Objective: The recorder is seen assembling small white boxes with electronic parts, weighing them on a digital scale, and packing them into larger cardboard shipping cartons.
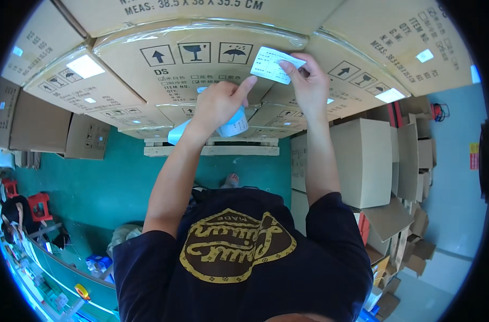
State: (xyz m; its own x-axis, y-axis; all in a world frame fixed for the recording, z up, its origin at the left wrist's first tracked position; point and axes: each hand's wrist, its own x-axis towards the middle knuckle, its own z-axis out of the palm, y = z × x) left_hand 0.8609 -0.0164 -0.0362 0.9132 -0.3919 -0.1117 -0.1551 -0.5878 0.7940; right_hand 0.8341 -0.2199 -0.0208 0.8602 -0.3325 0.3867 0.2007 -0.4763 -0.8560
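Observation:
A white printed label (271, 65) is pinched between the thumb and fingers of my right hand (308, 80), in front of a cardboard carton (174, 70) with printed handling symbols. My left hand (216, 107) is closed around a roll of labels (234, 124), white with a light blue backing. A loose blue strip (176, 134) shows on the other side of my left wrist. The left thumb points up toward the label's lower left corner; whether it touches is hard to tell. The palm hides part of the roll.
More stacked cartons (384, 59) stand on both sides, several with white labels stuck on. Under the stack is a wooden pallet (212, 149). Open cardboard boxes (376, 161) stand at the right. A person (17, 212) is by red stools (39, 206) at far left.

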